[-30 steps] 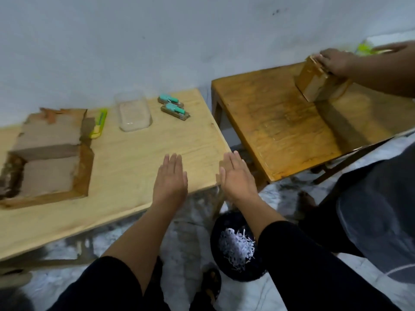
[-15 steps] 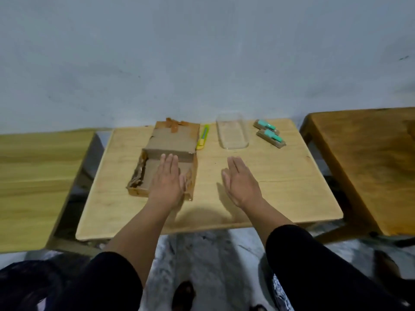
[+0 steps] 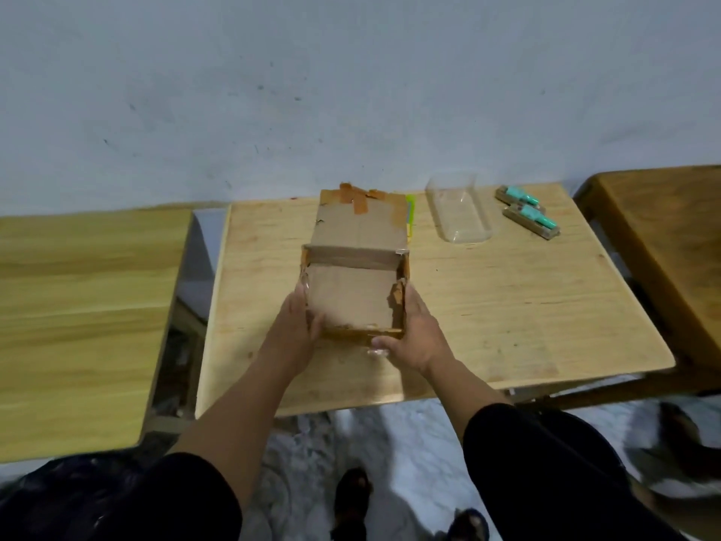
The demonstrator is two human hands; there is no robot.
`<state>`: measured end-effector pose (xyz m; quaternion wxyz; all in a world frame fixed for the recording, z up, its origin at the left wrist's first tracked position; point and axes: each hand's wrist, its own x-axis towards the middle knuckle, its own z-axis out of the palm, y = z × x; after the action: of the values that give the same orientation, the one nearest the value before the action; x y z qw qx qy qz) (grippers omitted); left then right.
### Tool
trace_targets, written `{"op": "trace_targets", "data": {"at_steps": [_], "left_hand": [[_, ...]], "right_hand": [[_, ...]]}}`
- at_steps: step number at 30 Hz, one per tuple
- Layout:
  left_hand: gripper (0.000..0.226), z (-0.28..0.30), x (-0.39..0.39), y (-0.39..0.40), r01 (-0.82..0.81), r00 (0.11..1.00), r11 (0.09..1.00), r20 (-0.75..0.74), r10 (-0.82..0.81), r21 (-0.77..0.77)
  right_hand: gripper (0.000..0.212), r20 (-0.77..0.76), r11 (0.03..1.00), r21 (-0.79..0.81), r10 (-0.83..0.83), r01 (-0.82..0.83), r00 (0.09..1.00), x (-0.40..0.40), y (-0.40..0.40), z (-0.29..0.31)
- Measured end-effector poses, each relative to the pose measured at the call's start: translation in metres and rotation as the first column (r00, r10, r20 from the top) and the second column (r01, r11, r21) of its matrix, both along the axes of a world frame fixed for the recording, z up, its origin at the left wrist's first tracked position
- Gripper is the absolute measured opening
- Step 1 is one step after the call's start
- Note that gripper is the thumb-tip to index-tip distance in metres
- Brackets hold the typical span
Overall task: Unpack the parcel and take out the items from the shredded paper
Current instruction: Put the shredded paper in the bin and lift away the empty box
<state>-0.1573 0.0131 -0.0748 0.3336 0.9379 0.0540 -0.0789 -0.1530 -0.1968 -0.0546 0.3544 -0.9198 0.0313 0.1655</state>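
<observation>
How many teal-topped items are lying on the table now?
2. Both lie at the far right corner of the light table: one teal item nearer the wall, the other teal item just in front of it. None seems hidden.

Dim, flat indoor light, cool cast on wall (image 3: 351, 91), soft shadows under table (image 3: 507, 306), wide-angle bowing at edges, floor and lower corners blurred, overall soft focus.

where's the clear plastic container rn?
Head view: clear plastic container stands far right on the light wooden table, between the cardboard box and two teal items.
</observation>
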Motion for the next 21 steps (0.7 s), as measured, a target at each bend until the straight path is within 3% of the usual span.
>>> {"op": "trace_targets", "data": {"at_steps": [6, 12, 21], "left_hand": [[0.057, 0.009, -0.001, -0.005, 0.006, 1.0, 0.998, 0.015, -0.005, -0.063], [0.054, 0.045, 0.007, -0.026, 0.033, 0.981, 0.999, 0.193, -0.025, -0.036], [0.057, 0.09, 0.031, -0.134, 0.313, 0.897, 0.95, 0.333, -0.29, -0.016]], "right_hand": [[0.101, 0.029, 0.984, 0.104, -0.146, 0.142, 0.989, 0.0, 0.006, 0.009], [0.103, 0.144, 0.977, 0.113, -0.197, 0.181, 0.97, 0.007, -0.012, 0.044], [0.101, 0.328, 0.891, 0.089, -0.449, 0.446, 0.831, -0.027, -0.11, 0.093]]}}
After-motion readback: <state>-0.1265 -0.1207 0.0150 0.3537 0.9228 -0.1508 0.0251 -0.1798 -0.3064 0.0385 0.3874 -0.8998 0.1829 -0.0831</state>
